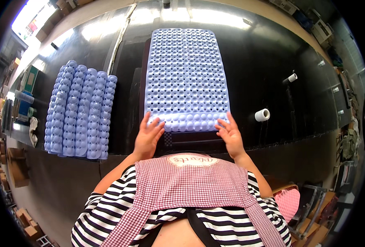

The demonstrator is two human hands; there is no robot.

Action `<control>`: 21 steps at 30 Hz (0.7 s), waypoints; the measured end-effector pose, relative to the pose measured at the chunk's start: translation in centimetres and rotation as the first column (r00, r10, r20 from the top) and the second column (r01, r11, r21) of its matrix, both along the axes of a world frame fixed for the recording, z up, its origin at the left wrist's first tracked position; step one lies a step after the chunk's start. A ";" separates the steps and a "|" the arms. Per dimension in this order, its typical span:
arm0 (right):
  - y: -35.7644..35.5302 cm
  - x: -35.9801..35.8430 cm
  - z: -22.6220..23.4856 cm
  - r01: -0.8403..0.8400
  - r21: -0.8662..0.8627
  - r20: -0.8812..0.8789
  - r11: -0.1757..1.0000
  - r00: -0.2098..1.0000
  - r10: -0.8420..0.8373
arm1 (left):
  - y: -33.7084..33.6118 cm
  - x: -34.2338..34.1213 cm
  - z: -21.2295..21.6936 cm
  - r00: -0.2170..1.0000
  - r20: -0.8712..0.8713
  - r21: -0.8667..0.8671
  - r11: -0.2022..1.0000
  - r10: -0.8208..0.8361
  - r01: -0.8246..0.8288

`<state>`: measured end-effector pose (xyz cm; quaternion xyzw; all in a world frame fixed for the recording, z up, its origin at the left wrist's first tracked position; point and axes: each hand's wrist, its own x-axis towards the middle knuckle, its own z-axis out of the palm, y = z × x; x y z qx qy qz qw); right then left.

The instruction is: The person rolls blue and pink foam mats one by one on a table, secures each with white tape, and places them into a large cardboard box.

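Note:
A light blue bubbled bath mat (186,74) with rows of small holes lies lengthwise in front of me on the dark table. Its near edge is turned over into a low roll (190,122) of round bumps. At the left end of this roll is my left hand (147,138), fingers spread, fingertips at the mat's edge. My right hand (232,138) mirrors it at the right end, fingers also apart and fingertips by the roll. Neither hand visibly grips the mat; the undersides of the fingers are hidden.
Several rolled blue mats (81,111) in clear wrap lie side by side on the left of the black table (269,53). To the right are a white tape roll (262,115) and a smaller white roll (293,77). Boxes and tools line the far left.

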<state>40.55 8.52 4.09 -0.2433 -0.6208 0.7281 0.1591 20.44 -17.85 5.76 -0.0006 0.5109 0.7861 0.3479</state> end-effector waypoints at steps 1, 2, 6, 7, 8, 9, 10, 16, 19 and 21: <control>-0.3 -0.7 -0.3 -0.024 0.167 0.088 0.986 0.996 0.009 | 0.4 0.1 -0.2 0.953 -0.239 -0.213 0.967 -0.189 0.139; -0.3 -1.0 -0.3 -0.028 0.163 0.089 0.986 0.996 0.014 | 0.6 0.3 -0.4 0.817 -0.411 -0.442 0.872 -0.405 0.210; -1.1 -2.4 0.7 -0.231 0.910 0.245 0.345 0.970 0.004 | 1.8 0.2 -0.9 -0.050 -0.654 -0.711 0.637 -0.754 -0.298; -1.0 -2.6 0.6 -0.284 0.918 0.293 0.277 0.956 0.010 | 1.9 -0.1 -1.4 -0.080 -0.664 -0.693 0.651 -0.744 -0.310; -0.9 -2.6 0.5 -0.336 0.919 0.341 0.206 0.940 0.012 | 1.7 -0.2 -1.7 -0.074 -0.661 -0.696 0.648 -0.746 -0.309; -0.9 -2.5 0.3 -0.342 0.919 0.345 0.199 0.939 0.020 | 1.4 -0.2 -2.1 -0.125 -0.682 -0.664 0.682 -0.720 -0.308; -1.0 -2.3 0.2 -0.346 0.916 0.349 0.202 0.937 0.023 | 1.3 -0.2 -2.2 -0.176 -0.700 -0.630 0.714 -0.692 -0.303; -1.6 -0.6 -1.6 -0.168 0.968 0.142 0.189 0.979 0.147 | -0.7 0.8 -4.4 -0.116 -0.770 -0.600 0.773 -0.628 -0.206; -2.2 0.4 -2.4 -0.174 0.954 0.140 0.245 0.979 0.149 | -1.1 1.2 -4.7 -0.069 -0.761 -0.628 0.760 -0.645 -0.170; -2.2 0.3 -2.6 -0.195 0.934 0.161 0.298 0.978 0.135 | -1.2 1.2 -4.7 -0.023 -0.751 -0.651 0.745 -0.660 -0.148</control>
